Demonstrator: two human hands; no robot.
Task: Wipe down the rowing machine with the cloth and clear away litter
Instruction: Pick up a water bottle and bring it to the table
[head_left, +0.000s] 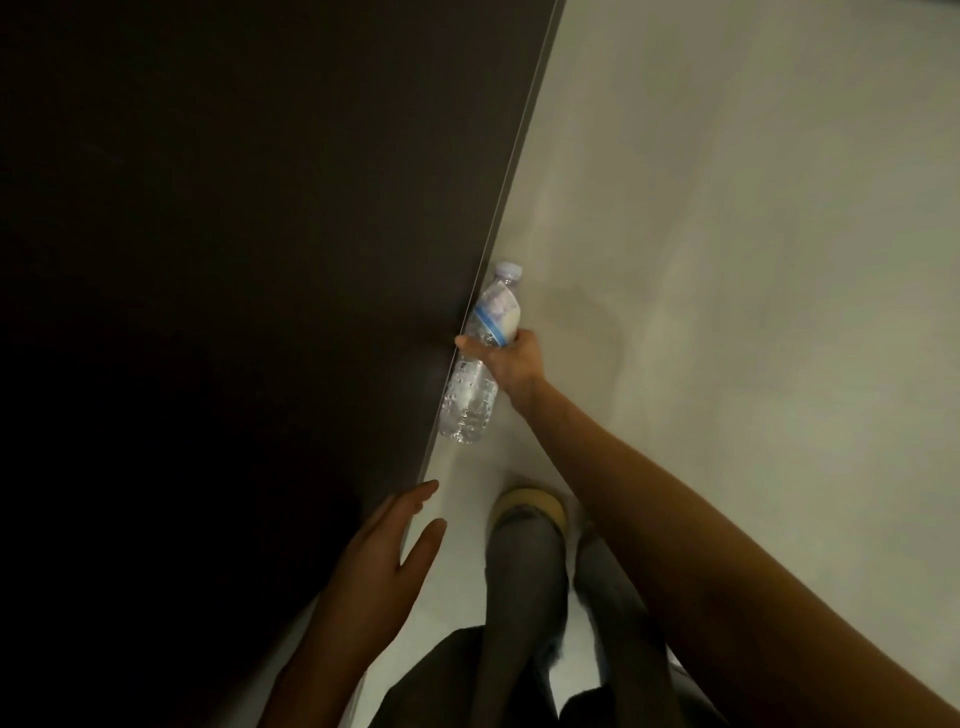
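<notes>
Right hand (514, 364) is wrapped round the bottle (470, 400), thumb across its middle just below the label. It hangs in the air above the pale floor (753, 260), right against the edge of the dark panel (234, 260), cap pointing away from me. Left hand (384, 540) is loose, fingers straight, holding nothing, close to that same edge.

The bottle is clear thin plastic, dimpled and ribbed on the lower half, with a blue-and-white label and a pale cap. I judge it light, maybe near empty, though I can't tell the fill. The walls will likely buckle if I squeeze, and the smooth plastic could slip, so a mid-body hold over the ribs suits it. The panel looks matte and flat, the floor smooth. Neither cloth nor rowing machine is in view.
</notes>
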